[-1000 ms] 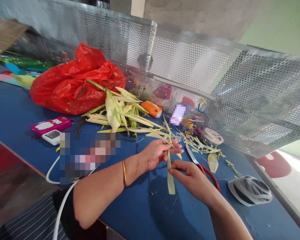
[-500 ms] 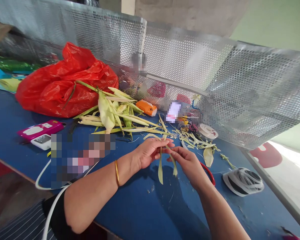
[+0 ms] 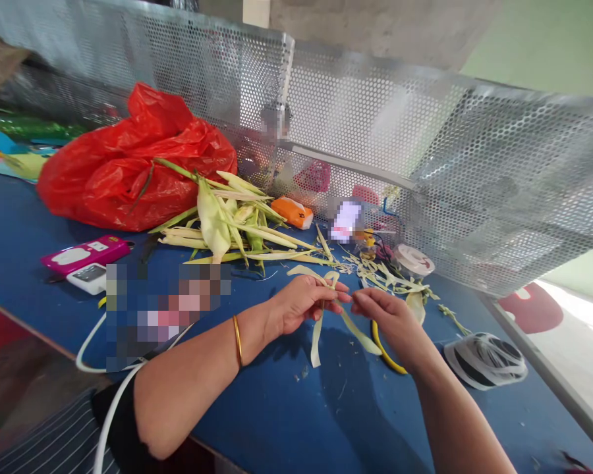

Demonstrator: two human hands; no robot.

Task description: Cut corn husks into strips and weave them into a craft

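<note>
My left hand (image 3: 306,303) is closed on pale green corn husk strips (image 3: 333,280), crossed at the fingertips. One strip end hangs straight down below the hand and another slants down to the right. Just right of it, my right hand (image 3: 388,322) has thumb and fingers pinched together; whatever they hold is too thin or hidden to make out. A yellow curved loop (image 3: 388,355) shows below my right hand, partly hidden by it. Behind both hands lie small husk scraps (image 3: 385,280) and a pile of corn husks (image 3: 215,227).
A red plastic bag (image 3: 138,171) stands behind the husks. Around the blue table (image 3: 277,408) are an orange packet (image 3: 292,212), a white roll (image 3: 414,259), a plastic-wrapped black-and-white bundle (image 3: 485,361), a purple box (image 3: 86,255) and a white cable (image 3: 111,415). A perforated metal screen (image 3: 356,118) closes the back.
My right hand has moved off the slanting husk strip and slightly right. That strip now swings further out. A yellow loop shows where a red curve showed beside my right hand.
</note>
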